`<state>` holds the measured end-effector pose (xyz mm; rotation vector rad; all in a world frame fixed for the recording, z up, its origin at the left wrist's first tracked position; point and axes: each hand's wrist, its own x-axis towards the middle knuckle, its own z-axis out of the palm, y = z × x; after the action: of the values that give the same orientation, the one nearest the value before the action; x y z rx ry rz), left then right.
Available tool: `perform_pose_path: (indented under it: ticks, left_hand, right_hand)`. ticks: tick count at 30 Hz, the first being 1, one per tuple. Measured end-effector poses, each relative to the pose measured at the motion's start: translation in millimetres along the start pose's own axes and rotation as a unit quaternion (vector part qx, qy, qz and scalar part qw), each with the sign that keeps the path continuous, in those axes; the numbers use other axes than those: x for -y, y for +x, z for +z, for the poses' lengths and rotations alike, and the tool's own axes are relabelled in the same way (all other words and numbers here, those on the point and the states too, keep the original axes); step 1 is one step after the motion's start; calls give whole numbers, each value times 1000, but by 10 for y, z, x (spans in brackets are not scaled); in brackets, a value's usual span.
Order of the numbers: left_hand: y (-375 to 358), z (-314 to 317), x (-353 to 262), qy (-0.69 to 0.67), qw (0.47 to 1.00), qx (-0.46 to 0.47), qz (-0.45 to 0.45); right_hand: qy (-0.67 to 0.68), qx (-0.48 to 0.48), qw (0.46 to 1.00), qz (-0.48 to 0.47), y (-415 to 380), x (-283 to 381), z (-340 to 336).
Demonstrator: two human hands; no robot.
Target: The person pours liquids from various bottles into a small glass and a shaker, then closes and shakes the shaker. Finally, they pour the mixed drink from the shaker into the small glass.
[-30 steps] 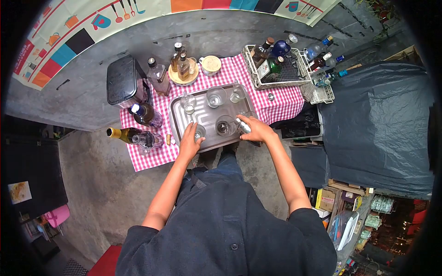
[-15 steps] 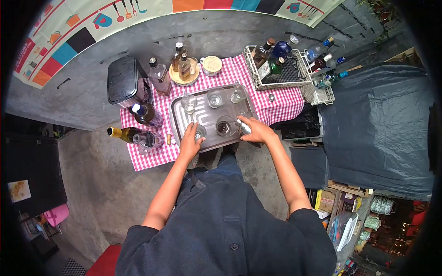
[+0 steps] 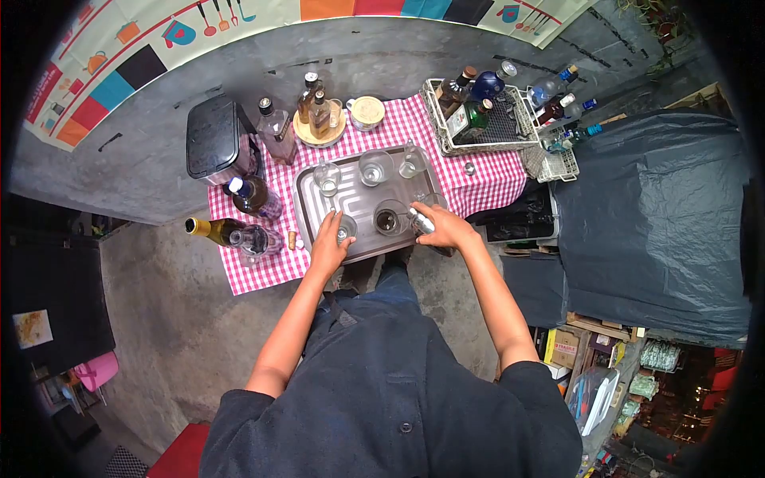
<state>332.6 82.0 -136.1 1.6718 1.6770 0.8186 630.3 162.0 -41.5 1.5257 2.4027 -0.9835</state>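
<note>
A brown serving tray (image 3: 312, 209) bears several clear glasses. My left hand (image 3: 325, 245) curls round a clear glass (image 3: 346, 228) at the tray's near left, its fingers on the far side and its thumb on the near side. At the near right, my right hand (image 3: 448, 228) closes round another clear glass (image 3: 423, 223), whose surface looks shiny and is partly covered by the fingers. Between the hands stands a round glass (image 3: 387, 218) with something dark at its bottom. Along the tray's far side are a glass mug (image 3: 327, 178), a wide glass (image 3: 372, 170) and another mug (image 3: 410, 166).
A checked cloth (image 3: 406, 118) lies under the tray. Bottles (image 3: 253, 197) stand at left beside a cork (image 3: 292, 240) and a black lidded bin (image 3: 215, 142). Behind are a plate with bottles (image 3: 319, 137) and a covered cup (image 3: 366, 113). A wire basket (image 3: 488, 146) holds bottles at right.
</note>
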Motion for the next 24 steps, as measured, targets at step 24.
perform_pose_path:
  ticks: [24]
  left_hand:
    - [4,-5,0,1,1000,8,-2]
  right_hand:
    - [-17,20,1000,6,-5,84,9]
